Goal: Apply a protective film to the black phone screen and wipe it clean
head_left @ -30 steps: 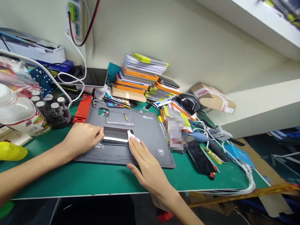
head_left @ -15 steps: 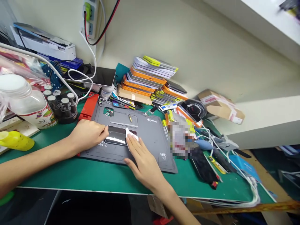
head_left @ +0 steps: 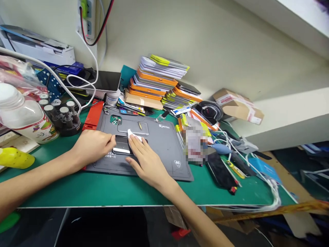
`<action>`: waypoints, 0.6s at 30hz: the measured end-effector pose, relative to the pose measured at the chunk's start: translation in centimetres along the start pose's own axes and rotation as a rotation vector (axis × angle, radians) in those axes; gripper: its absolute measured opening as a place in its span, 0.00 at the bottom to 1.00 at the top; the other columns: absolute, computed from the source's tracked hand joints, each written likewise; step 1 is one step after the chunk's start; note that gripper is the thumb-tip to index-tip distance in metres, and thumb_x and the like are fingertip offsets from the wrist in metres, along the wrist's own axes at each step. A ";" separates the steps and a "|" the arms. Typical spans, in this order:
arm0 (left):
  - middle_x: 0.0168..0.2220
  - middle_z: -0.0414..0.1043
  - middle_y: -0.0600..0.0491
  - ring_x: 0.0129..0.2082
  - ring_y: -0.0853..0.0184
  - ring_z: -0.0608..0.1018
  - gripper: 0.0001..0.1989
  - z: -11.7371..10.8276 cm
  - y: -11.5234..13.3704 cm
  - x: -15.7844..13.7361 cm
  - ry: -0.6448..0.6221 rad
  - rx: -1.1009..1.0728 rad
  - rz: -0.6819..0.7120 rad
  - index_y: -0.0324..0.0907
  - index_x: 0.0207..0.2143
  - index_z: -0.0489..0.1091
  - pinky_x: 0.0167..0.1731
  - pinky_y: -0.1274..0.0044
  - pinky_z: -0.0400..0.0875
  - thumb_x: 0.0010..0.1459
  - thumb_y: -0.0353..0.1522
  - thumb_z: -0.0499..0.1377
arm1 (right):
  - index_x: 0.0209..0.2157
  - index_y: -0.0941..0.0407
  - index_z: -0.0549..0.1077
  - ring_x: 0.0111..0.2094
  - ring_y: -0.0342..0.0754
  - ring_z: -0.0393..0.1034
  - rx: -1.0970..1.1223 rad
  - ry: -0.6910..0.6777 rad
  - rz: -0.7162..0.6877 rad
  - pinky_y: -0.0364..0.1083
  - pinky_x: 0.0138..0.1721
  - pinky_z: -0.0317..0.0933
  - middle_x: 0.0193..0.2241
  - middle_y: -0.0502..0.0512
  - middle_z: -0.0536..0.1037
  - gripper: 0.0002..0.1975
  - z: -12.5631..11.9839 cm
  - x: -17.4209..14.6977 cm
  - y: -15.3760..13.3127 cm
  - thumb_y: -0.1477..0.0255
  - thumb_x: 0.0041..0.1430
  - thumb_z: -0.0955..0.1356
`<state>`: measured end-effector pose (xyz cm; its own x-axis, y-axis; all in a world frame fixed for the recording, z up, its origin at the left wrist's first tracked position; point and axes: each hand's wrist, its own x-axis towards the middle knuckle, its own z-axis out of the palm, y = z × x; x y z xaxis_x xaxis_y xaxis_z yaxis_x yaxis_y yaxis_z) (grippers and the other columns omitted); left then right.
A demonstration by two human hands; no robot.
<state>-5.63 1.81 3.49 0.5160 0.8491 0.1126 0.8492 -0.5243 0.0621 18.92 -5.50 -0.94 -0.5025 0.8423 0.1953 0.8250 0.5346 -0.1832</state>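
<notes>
A dark phone point(head_left: 121, 146) with a glossy screen lies face up on the grey work mat point(head_left: 164, 151). My left hand point(head_left: 94, 145) is curled closed at the phone's left end, thumb and finger gripping its edge. My right hand point(head_left: 147, 156) lies over the right part of the phone. Its fingers are extended and press a white wipe point(head_left: 130, 132) against the screen; most of the wipe is hidden beneath them. Just behind the phone, a small yellowish pointed piece point(head_left: 140, 126) rests in the mat's shallow recess.
Stacked orange and white boxes point(head_left: 154, 82) stand against the wall. On the left are a clear jar point(head_left: 28, 116), black-and-grey screwdriver-like tools point(head_left: 67, 120) and a yellow bottle point(head_left: 16, 157). Cables, a blue air blower point(head_left: 221, 148) and a black phone-like slab point(head_left: 221, 173) crowd the right side.
My right hand and the wipe have slid left and slightly away from me across the screen. My left hand stays at the phone's left end. The whole view has shifted a little.
</notes>
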 end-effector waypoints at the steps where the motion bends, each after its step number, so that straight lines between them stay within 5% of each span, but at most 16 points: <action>1: 0.30 0.84 0.44 0.31 0.52 0.85 0.32 0.0 0.0 0.0 0.006 0.002 -0.001 0.42 0.28 0.79 0.25 0.71 0.60 0.73 0.40 0.40 | 0.80 0.57 0.38 0.79 0.58 0.46 0.005 -0.003 -0.002 0.67 0.77 0.49 0.77 0.66 0.53 0.39 0.0 0.3 -0.1 0.57 0.80 0.59; 8: 0.29 0.84 0.45 0.29 0.54 0.85 0.32 0.2 0.0 0.0 0.030 -0.019 -0.003 0.43 0.27 0.79 0.24 0.72 0.57 0.73 0.41 0.40 | 0.80 0.59 0.33 0.79 0.59 0.45 -0.016 -0.011 -0.059 0.66 0.76 0.53 0.77 0.67 0.52 0.45 -0.3 -1.2 -1.5 0.54 0.78 0.61; 13: 0.29 0.84 0.44 0.30 0.54 0.85 0.32 0.0 0.0 0.0 0.037 0.001 -0.009 0.42 0.27 0.79 0.24 0.72 0.58 0.72 0.41 0.40 | 0.79 0.61 0.44 0.78 0.57 0.47 0.010 -0.037 -0.039 0.65 0.78 0.47 0.77 0.68 0.54 0.39 -0.4 1.8 -0.9 0.55 0.80 0.58; 18: 0.28 0.84 0.45 0.29 0.53 0.85 0.32 -0.1 -0.1 0.1 0.058 -0.008 -0.009 0.43 0.26 0.78 0.24 0.71 0.55 0.72 0.41 0.40 | 0.77 0.68 0.49 0.79 0.58 0.42 -0.011 -0.028 -0.093 0.63 0.78 0.48 0.77 0.71 0.53 0.42 -0.4 0.3 -2.3 0.52 0.78 0.61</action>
<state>-5.71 1.94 3.59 0.5005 0.8491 0.1688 0.8530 -0.5170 0.0716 16.97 -6.48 -0.11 -0.5844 0.7904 0.1837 0.7770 0.6103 -0.1545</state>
